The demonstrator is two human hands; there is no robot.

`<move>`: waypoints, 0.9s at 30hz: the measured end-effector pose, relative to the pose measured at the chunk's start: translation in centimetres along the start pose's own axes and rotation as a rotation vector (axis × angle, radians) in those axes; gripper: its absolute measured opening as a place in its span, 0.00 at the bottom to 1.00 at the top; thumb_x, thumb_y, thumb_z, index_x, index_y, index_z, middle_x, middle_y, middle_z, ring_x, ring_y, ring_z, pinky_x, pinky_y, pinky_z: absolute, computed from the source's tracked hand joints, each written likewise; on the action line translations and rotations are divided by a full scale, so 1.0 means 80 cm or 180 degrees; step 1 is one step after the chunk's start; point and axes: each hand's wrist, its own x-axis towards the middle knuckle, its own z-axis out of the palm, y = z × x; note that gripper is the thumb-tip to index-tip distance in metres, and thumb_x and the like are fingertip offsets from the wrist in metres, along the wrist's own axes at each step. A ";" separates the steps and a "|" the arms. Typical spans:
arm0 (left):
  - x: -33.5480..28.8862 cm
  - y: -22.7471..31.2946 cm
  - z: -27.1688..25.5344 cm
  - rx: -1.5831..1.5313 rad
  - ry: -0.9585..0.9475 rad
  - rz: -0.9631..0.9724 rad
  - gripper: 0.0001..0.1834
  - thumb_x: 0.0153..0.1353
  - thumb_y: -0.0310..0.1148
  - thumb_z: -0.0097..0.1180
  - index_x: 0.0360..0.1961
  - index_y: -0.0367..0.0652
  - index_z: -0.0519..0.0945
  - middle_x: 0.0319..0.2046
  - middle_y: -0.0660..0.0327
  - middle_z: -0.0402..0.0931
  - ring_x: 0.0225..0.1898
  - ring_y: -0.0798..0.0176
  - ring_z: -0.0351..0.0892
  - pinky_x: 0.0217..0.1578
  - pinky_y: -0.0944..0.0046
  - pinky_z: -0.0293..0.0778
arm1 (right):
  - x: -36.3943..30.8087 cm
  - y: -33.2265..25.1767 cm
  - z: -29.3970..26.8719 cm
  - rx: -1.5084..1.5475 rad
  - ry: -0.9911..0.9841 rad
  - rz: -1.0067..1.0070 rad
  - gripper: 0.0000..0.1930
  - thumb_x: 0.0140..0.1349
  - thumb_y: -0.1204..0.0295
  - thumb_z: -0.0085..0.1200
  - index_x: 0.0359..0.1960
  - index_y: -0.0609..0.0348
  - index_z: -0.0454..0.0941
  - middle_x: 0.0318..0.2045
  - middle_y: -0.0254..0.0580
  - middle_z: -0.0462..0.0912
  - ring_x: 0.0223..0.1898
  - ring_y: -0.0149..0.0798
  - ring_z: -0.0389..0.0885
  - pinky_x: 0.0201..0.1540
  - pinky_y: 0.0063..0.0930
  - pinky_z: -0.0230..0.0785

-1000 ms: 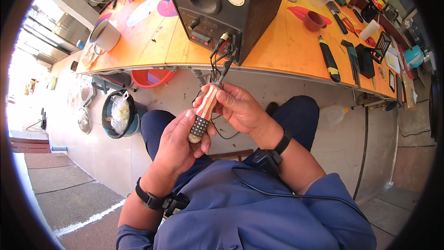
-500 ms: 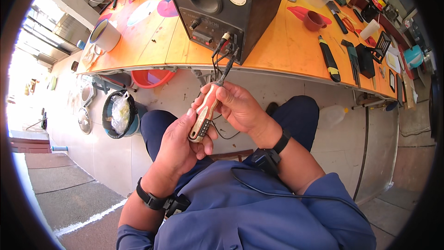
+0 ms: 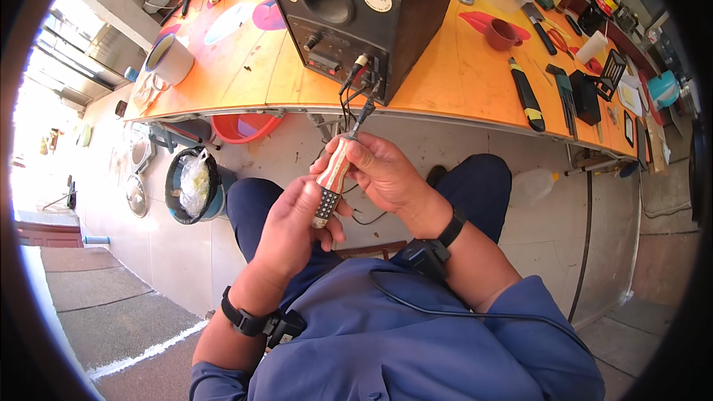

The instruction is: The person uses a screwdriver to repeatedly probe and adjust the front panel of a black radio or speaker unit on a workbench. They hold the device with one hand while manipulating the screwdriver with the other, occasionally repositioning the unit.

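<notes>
Between my hands is a screwdriver (image 3: 338, 171) with a red and cream striped handle and a black, dotted block near its lower end. My left hand (image 3: 292, 217) is closed round that lower end, thumb on top. At the upper end, the fingers of my right hand (image 3: 377, 168) pinch the handle where a thin metal shaft begins. The shaft points up to a black cable end (image 3: 366, 109) by the speaker; whether they touch, I cannot tell. Just beyond stands the large black speaker (image 3: 416, 22), cables plugged into its near panel.
The speaker stands on an orange table (image 3: 460, 82). Right on it lie a black and yellow utility knife (image 3: 526, 95), a brown cup (image 3: 502, 34) and a kitchen knife (image 3: 541, 30). A white pot (image 3: 170, 59) stands left. A lined bin (image 3: 194, 184) is beside my left knee.
The screwdriver has turned about its length, so its dotted black block now faces up. My left thumb and fingers have shifted slightly upward. My right hand has barely moved.
</notes>
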 end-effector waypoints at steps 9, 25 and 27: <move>0.006 -0.002 -0.002 -0.1229 -0.0510 -0.0262 0.20 0.78 0.42 0.49 0.58 0.34 0.69 0.38 0.53 0.81 0.27 0.67 0.80 0.24 0.73 0.73 | -0.003 -0.001 0.002 0.0033 0.0094 0.0079 0.17 0.74 0.56 0.56 0.52 0.56 0.79 0.48 0.47 0.87 0.51 0.38 0.85 0.61 0.37 0.72; 0.009 -0.014 0.006 0.0425 0.0404 0.0213 0.26 0.80 0.49 0.36 0.57 0.36 0.72 0.34 0.52 0.82 0.23 0.63 0.79 0.18 0.70 0.71 | 0.000 0.000 0.001 -0.0016 0.0123 0.0068 0.18 0.74 0.56 0.58 0.54 0.57 0.79 0.48 0.46 0.86 0.53 0.39 0.84 0.64 0.37 0.71; 0.008 -0.007 -0.002 -0.0647 -0.0071 -0.0355 0.25 0.80 0.49 0.35 0.57 0.38 0.73 0.33 0.52 0.82 0.23 0.63 0.79 0.18 0.69 0.70 | -0.001 0.000 0.001 0.0016 0.0027 0.0003 0.19 0.74 0.56 0.57 0.54 0.58 0.79 0.48 0.46 0.86 0.53 0.39 0.84 0.64 0.37 0.71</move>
